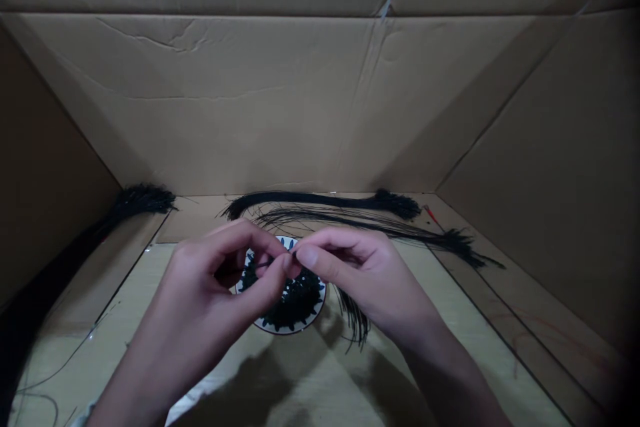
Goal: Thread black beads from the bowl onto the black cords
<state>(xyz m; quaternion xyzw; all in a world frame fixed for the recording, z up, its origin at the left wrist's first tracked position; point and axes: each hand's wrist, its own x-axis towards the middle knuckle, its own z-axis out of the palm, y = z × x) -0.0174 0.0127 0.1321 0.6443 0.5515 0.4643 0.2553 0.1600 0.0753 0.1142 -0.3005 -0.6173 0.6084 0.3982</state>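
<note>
My left hand and my right hand meet at their fingertips above a patterned plate. The left thumb and forefinger pinch a thin black strand, which shows between the fingers. Right beside them, the right thumb and forefinger are pinched together at a tiny dark piece, too small to make out. Several black strands hang below my right palm. Small black pieces are heaped on the plate under my hands.
Two bundles of black strands, one behind the other, lie across the back. A thick black bundle runs along the left. Cardboard walls stand behind and at both sides. A small red item lies at the back right.
</note>
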